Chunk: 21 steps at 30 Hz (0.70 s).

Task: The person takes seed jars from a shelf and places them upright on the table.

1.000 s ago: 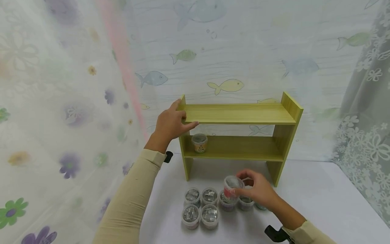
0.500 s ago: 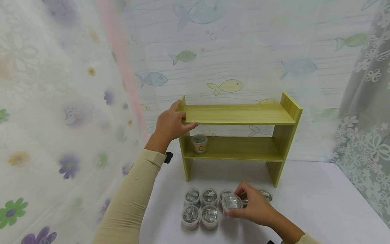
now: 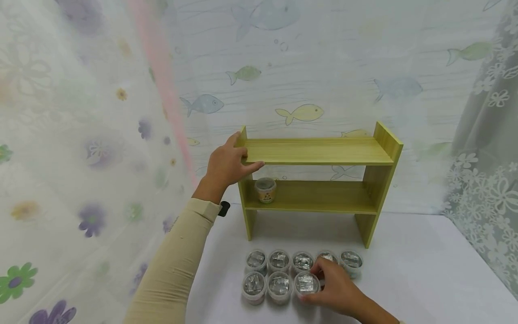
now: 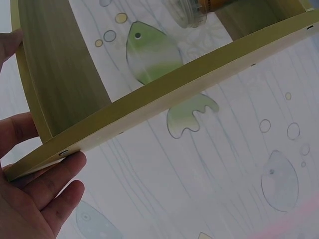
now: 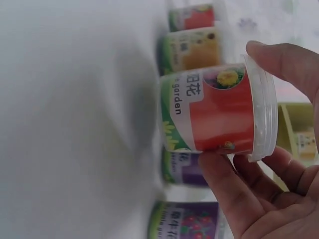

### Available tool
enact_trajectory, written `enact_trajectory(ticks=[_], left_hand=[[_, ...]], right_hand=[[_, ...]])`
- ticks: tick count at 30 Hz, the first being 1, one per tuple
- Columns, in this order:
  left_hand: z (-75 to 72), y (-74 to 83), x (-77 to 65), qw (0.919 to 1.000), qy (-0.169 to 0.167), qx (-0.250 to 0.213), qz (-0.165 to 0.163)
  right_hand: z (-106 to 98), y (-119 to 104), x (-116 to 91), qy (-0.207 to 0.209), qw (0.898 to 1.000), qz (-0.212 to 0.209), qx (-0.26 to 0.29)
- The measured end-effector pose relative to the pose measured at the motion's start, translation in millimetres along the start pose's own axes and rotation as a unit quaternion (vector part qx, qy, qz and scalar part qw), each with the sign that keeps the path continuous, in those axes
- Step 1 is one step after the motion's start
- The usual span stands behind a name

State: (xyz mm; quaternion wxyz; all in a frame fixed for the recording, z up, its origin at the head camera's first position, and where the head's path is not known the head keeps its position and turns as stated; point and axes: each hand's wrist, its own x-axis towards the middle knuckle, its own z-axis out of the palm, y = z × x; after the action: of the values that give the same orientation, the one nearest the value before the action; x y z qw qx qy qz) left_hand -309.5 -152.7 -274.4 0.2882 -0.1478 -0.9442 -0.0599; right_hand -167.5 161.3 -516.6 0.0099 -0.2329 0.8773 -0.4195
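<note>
In the head view my right hand (image 3: 337, 288) holds a small round plastic tub (image 3: 306, 283) with a clear lid, at the right end of the front row of tubs. Thumb and fingers grip it from opposite sides near the lid in the right wrist view, where its red flower-picture label (image 5: 222, 117) shows. Whether its base touches the table cannot be told. My left hand (image 3: 226, 164) grips the upper left corner of a yellow-green wooden shelf (image 3: 315, 151). The left wrist view shows its fingers (image 4: 55, 181) on both sides of the side board (image 4: 144, 99).
Two more tubs, one of them the front-left tub (image 3: 253, 288), stand left of the held one. A back row with its right-end tub (image 3: 351, 263) lies behind. One yellow-labelled tub (image 3: 265, 190) sits on the middle shelf board, at left. Printed curtains (image 3: 323, 67) hang behind the white table (image 3: 425, 270).
My right hand has lowered the tub from above the back row and brought it nearer, beside the front-row tubs. The left hand keeps its place on the shelf.
</note>
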Motion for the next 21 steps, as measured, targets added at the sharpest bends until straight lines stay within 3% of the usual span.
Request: enact_trajectory(ticks=[5, 21], left_hand=[[-0.6, 0.8, -0.2, 1.0, -0.004, 0.001, -0.002], [1.3, -0.9, 1.4, 0.9999, -0.005, 0.01, -0.003]], right_hand=[[7.3, 5.5, -4.3, 0.015, 0.999, -0.024, -0.023], [16.4, 10.3, -7.5, 0.048, 0.997, -0.03, -0.051]])
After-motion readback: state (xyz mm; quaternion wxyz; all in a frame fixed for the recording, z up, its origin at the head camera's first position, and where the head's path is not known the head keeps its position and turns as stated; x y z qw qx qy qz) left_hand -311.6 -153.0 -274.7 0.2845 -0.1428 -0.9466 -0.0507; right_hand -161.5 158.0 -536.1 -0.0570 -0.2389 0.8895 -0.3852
